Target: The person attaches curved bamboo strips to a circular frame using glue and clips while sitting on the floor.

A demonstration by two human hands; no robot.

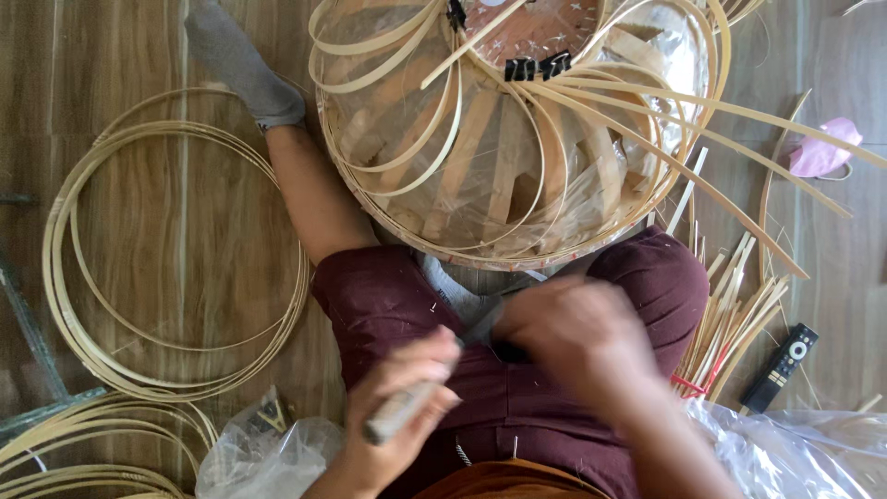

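A home used as a craft workplace: work goes on seated on a wood-patterned floor. Coiled hoops of pale split bamboo lie left, a half-woven round bamboo frame far centre, a bundle of cut bamboo sticks right, beside a black remote control.

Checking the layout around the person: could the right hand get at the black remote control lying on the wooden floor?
Probably yes: the black remote control lies uncovered beside the right knee, past the right hand.
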